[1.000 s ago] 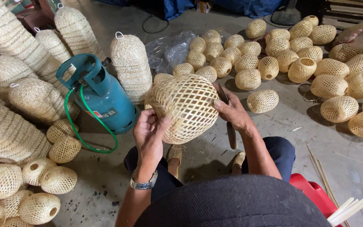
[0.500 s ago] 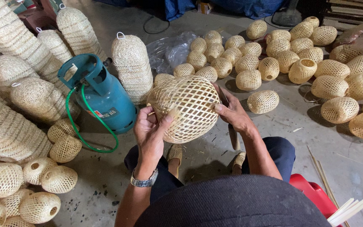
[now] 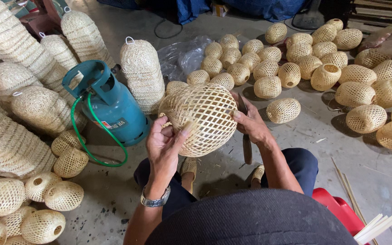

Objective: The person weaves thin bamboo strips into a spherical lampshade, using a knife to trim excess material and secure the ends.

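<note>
I hold a round woven bamboo lantern shade (image 3: 203, 117) above my knees, its open lattice facing up. My left hand (image 3: 165, 144) grips its near left side, fingers curled at the rim and thumb pressed on the weave. My right hand (image 3: 252, 122) clasps the right side, fingers spread against the lattice. A watch sits on my left wrist. Under the right hand a dark stick-like tool (image 3: 247, 148) lies on the floor.
A teal gas cylinder (image 3: 111, 104) with a green hose (image 3: 88, 138) stands left of the shade. Stacks of nested woven shades (image 3: 141, 72) rise at left and behind. Many small woven balls (image 3: 283, 110) cover the floor at right and lower left. A red stool (image 3: 340, 210) and bamboo strips (image 3: 374, 228) sit lower right.
The shade has been turned slightly between my hands. My left fingers shifted along its near edge. The right hand stays on the right side.
</note>
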